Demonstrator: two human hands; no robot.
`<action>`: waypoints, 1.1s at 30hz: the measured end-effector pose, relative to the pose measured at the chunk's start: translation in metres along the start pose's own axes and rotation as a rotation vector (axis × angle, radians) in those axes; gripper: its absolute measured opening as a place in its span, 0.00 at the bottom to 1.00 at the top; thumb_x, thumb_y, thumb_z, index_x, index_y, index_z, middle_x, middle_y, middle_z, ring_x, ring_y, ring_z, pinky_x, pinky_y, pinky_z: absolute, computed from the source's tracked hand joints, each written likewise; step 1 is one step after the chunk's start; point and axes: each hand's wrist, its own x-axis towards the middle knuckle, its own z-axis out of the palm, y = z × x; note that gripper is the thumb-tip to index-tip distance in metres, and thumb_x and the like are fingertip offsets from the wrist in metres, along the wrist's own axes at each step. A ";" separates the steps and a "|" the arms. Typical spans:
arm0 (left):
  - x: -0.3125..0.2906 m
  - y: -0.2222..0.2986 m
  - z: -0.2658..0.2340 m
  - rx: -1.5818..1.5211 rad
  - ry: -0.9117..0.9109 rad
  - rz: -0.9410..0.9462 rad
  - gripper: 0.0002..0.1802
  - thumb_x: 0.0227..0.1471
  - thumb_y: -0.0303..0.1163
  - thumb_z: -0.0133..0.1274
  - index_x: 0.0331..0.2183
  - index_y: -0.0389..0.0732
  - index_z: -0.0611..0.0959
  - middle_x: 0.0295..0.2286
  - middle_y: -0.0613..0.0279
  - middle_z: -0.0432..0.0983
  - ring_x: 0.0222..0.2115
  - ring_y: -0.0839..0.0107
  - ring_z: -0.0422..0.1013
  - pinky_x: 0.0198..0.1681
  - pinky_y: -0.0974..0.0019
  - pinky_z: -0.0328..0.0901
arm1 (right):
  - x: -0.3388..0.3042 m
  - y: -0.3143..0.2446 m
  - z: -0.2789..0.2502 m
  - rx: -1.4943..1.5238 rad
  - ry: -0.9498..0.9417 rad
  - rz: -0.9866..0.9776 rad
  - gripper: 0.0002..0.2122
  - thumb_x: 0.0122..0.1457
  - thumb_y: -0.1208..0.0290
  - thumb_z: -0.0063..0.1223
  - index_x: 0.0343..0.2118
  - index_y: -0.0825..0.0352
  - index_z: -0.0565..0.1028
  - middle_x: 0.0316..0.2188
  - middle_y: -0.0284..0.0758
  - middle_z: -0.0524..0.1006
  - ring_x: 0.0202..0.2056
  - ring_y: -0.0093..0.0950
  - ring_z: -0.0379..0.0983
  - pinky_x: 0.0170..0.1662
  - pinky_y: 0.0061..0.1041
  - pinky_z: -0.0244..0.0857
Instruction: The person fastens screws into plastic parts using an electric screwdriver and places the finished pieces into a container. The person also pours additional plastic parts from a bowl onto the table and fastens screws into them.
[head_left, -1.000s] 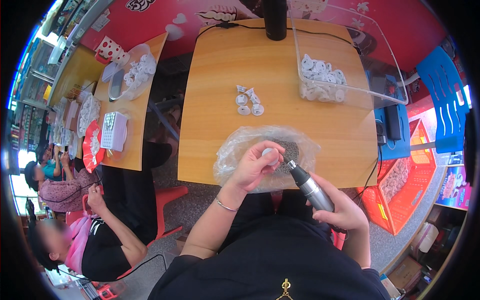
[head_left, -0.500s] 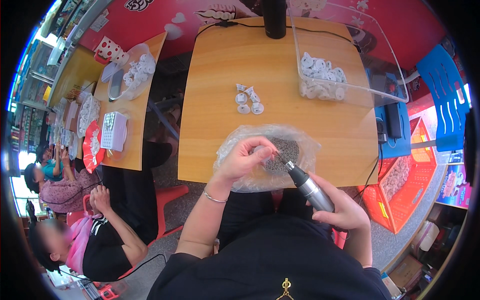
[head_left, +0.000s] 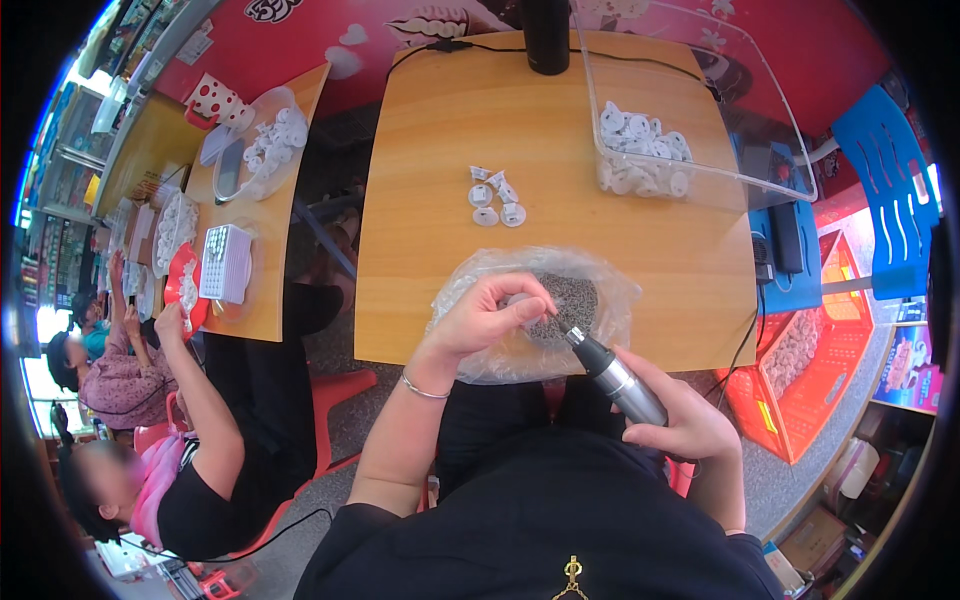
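Driver [head_left: 622,382] lies in the right hand [head_left: 682,412], fingers wrapped round its barrel, tip just beside the left fingertips, above the bag [head_left: 462,290] of small grey parts [head_left: 582,292]. Left hand [head_left: 478,318]: narrow pinch, apparently on a white piece [head_left: 516,299], mostly hidden; cannot tell if a grey part is held too. Step, judged: bringing fingertips and tip together. Next calls for steady alignment. Versus first frame: piece more covered; co-worker's arm [head_left: 208,405] now extended.

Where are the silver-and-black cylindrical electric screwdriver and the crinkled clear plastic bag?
Electric screwdriver [head_left: 625,384]: head view, on its silver barrel.
Plastic bag [head_left: 470,275]: head view, on its upper-left clear film.
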 end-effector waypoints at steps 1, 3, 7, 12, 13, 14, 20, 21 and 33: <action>0.001 0.001 -0.001 0.006 -0.016 -0.003 0.09 0.56 0.34 0.53 0.33 0.38 0.82 0.27 0.71 0.74 0.29 0.84 0.65 0.33 0.77 0.61 | 0.000 0.000 0.000 -0.013 -0.002 -0.006 0.39 0.51 0.67 0.62 0.63 0.69 0.52 0.46 0.45 0.72 0.40 0.32 0.75 0.47 0.31 0.65; 0.001 0.002 -0.004 0.042 -0.033 -0.004 0.09 0.56 0.34 0.54 0.33 0.38 0.82 0.27 0.70 0.75 0.29 0.83 0.66 0.33 0.76 0.61 | 0.000 -0.002 0.000 -0.027 0.000 -0.004 0.39 0.51 0.67 0.62 0.63 0.70 0.52 0.46 0.45 0.72 0.39 0.32 0.75 0.47 0.31 0.65; 0.006 0.008 -0.010 0.215 -0.087 0.007 0.08 0.55 0.32 0.55 0.31 0.36 0.82 0.26 0.68 0.75 0.28 0.81 0.66 0.32 0.75 0.61 | 0.000 -0.004 0.000 -0.093 0.003 0.020 0.39 0.51 0.66 0.62 0.62 0.71 0.52 0.48 0.49 0.71 0.44 0.38 0.74 0.49 0.32 0.63; 0.011 0.018 -0.015 0.504 -0.133 0.038 0.06 0.52 0.29 0.56 0.30 0.36 0.82 0.25 0.65 0.75 0.28 0.78 0.68 0.31 0.74 0.62 | 0.000 0.005 0.002 -0.166 0.019 0.002 0.39 0.51 0.65 0.62 0.62 0.72 0.53 0.52 0.53 0.68 0.52 0.46 0.67 0.54 0.34 0.59; 0.011 0.020 -0.015 0.585 -0.151 0.048 0.06 0.51 0.28 0.56 0.31 0.36 0.82 0.24 0.64 0.75 0.27 0.77 0.69 0.31 0.74 0.62 | 0.001 0.006 0.002 -0.159 0.019 0.010 0.39 0.51 0.64 0.62 0.61 0.72 0.53 0.53 0.53 0.67 0.55 0.47 0.64 0.55 0.34 0.58; 0.012 0.020 -0.015 0.585 -0.151 0.047 0.06 0.51 0.28 0.56 0.31 0.36 0.82 0.24 0.64 0.75 0.27 0.77 0.69 0.31 0.74 0.62 | 0.001 0.006 0.002 -0.159 0.020 0.009 0.39 0.51 0.64 0.62 0.61 0.72 0.53 0.53 0.53 0.67 0.55 0.47 0.64 0.55 0.34 0.58; 0.010 0.021 -0.010 0.440 -0.055 0.077 0.11 0.54 0.30 0.53 0.37 0.35 0.83 0.29 0.64 0.77 0.28 0.79 0.69 0.31 0.75 0.62 | 0.001 0.007 0.001 -0.148 0.034 -0.022 0.39 0.51 0.64 0.62 0.61 0.72 0.53 0.51 0.52 0.68 0.51 0.44 0.69 0.53 0.34 0.60; 0.009 0.022 -0.009 0.276 0.020 0.000 0.13 0.57 0.32 0.49 0.41 0.35 0.81 0.31 0.64 0.77 0.29 0.80 0.68 0.31 0.76 0.61 | 0.001 0.007 0.001 -0.118 0.049 -0.019 0.39 0.50 0.66 0.62 0.62 0.70 0.53 0.46 0.47 0.71 0.45 0.37 0.71 0.50 0.31 0.62; -0.003 -0.014 0.001 -0.442 0.176 0.042 0.17 0.60 0.32 0.47 0.49 0.38 0.73 0.37 0.63 0.74 0.30 0.84 0.63 0.29 0.80 0.58 | 0.000 0.006 0.003 0.089 0.075 0.020 0.40 0.50 0.68 0.62 0.63 0.68 0.52 0.42 0.38 0.70 0.39 0.23 0.70 0.43 0.23 0.65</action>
